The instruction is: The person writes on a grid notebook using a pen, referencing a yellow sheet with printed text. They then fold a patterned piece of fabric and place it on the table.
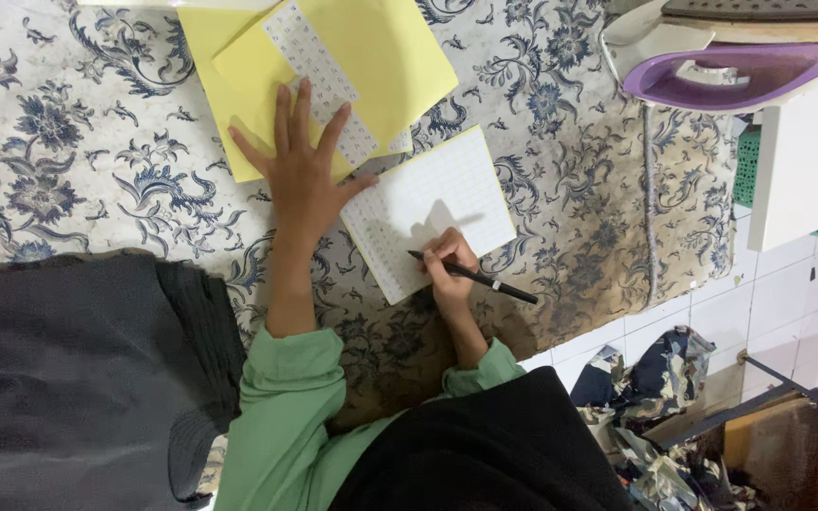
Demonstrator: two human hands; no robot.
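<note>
Two hands on floral-covered tabletop (87, 132). Left hand (303, 175) flat, fingers spread, pressing yellow paper sheets (381, 47) at 12 o'clock, thumb touching white gridded sheet (433, 203). Right hand (449, 270) clamped on black pen (485, 278), tip on white sheet's lower edge, near centre. Purple-and-white iron (731, 57) at 2 o'clock, well apart. Dark grey cloth (68, 369) at 8 o'clock.

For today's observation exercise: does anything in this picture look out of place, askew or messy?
Yes. A purple iron lies beside the paperwork at the cloth's far edge, and crumpled patterned fabric is heaped on the tiled floor.
</note>
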